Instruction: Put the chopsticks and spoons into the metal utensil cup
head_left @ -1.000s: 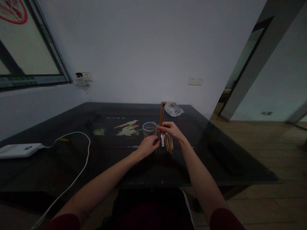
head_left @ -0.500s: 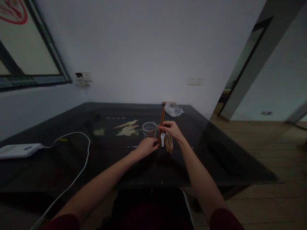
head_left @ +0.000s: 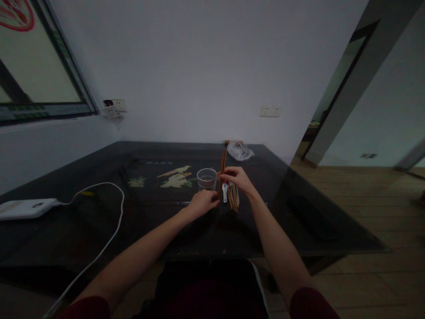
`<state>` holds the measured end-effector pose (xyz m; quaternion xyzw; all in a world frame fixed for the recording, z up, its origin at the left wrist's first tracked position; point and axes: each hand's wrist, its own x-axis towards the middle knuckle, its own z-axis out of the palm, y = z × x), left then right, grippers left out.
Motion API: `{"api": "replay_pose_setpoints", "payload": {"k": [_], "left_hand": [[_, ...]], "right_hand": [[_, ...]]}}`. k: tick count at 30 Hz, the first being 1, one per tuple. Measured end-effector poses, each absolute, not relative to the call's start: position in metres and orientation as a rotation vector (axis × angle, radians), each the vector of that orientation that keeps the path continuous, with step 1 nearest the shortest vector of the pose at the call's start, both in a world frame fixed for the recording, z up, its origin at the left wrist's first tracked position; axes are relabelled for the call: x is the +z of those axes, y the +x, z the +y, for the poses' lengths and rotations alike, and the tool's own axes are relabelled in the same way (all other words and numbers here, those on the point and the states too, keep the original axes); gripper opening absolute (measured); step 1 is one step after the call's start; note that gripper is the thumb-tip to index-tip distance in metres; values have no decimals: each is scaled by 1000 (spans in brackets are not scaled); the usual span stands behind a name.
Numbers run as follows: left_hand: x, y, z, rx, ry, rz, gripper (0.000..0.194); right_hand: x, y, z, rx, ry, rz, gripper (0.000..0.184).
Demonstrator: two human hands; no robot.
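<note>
A few brown chopsticks (head_left: pixel 223 160) stand nearly upright between my hands, tilted slightly to the right at the top. My right hand (head_left: pixel 236 177) pinches them around the middle. Lower down, my left hand (head_left: pixel 204 202) closes its fingertips on their bottom end. Just behind the left hand is a clear plastic cup (head_left: pixel 206 175), its lower part hidden by that hand. Under and beside the right hand lie a white spoon (head_left: pixel 225 194) and several more chopsticks (head_left: pixel 233 200), their far ends covered by the hand.
A crumpled clear plastic bag (head_left: pixel 239 151) lies at the back of the dark table (head_left: pixel 139 226). At the left a white device (head_left: pixel 28 209) trails a white cable (head_left: pixel 122 208). A dark flat object (head_left: pixel 315 217) rests at the right. Wall sockets (head_left: pixel 269 111) are behind.
The upright chopsticks lean slightly less to the right, and their top ends have moved a little left and down. Both hands keep hold of them. The view has shifted slightly.
</note>
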<state>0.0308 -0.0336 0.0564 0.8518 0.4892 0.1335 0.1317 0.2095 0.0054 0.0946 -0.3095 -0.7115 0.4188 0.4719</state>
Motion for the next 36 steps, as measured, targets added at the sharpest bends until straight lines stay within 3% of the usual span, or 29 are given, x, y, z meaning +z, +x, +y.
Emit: {"api": "replay_pose_setpoints", "payload": {"k": [18,36], "left_hand": [[56,31,-35,397,2478,1438,20],[52,32,-34,408,2509,1513,20]], "right_hand": [[93,209,8,1050,-728,-1733,25],[100,207,0,1085,-740,-1726,31]]}}
